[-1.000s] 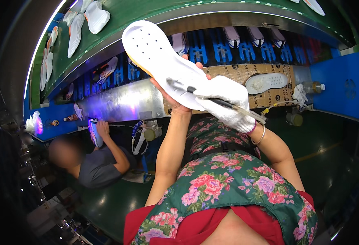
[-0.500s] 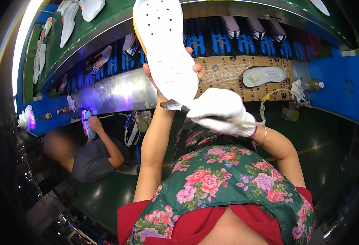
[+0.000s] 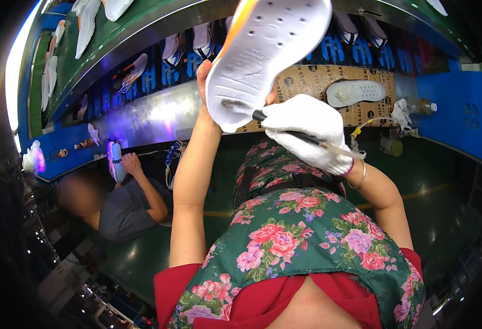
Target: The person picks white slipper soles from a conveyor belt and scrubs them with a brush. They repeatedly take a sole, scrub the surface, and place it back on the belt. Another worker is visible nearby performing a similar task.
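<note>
My bare left hand [image 3: 203,82] grips a white shoe sole [image 3: 254,60] with an orange edge. The sole is tilted, its inner face with small holes and raised lines turned up. My right hand [image 3: 309,131], in a white knitted glove, is closed round a dark-handled brush [image 3: 259,115]. The bristles rest on the rounded lower end of the sole, where the surface looks wet. A clear tube [image 3: 337,149] runs from the back of the brush toward a yellow fitting [image 3: 356,132]. Part of my left hand is hidden behind the sole.
Another white sole [image 3: 356,93] lies on patterned cardboard [image 3: 307,82] beside a capped bottle [image 3: 421,106]. Shoes sit along a rack with blue holders [image 3: 333,49]. More soles [image 3: 87,27] rest on the green upper shelf. At left, a co-worker [image 3: 128,214] handles a shoe [image 3: 117,162].
The sole has moved right and tilted, its lower end now pointing left. My right hand has shifted slightly right, and the brush has gone from the sole's lower rim onto its inner face.
</note>
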The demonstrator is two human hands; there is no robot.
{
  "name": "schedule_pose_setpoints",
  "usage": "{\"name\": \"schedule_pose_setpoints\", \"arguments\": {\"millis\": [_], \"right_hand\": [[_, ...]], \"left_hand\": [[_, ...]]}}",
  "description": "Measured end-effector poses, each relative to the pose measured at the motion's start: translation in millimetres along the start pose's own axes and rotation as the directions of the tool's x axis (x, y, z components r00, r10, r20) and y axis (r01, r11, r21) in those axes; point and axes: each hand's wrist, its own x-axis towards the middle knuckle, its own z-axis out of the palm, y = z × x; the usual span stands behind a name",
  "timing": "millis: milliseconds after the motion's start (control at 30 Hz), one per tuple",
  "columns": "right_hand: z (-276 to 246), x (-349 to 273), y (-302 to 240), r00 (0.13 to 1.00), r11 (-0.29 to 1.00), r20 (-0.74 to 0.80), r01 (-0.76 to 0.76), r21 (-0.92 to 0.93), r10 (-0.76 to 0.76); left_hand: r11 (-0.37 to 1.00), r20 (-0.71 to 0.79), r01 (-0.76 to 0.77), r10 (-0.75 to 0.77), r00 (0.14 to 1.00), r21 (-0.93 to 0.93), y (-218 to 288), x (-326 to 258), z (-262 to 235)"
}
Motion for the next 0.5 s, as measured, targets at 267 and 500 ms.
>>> {"name": "schedule_pose_setpoints", "arguments": {"millis": [267, 500], "right_hand": [[15.2, -21.9, 4.2, 0.965, 0.980, 0.171, 0.198, 0.021, -0.199], [18.1, -7.7, 3.4, 0.998, 0.999, 0.049, 0.044, 0.031, -0.045]], "left_hand": [[0.983, 0.134, 0.112, -0.093, 0.987, -0.148, 13.1, 6.4, -1.7], [0.994, 0.147, 0.103, -0.097, 0.984, -0.035, 19.5, 7.5, -4.7]]}}
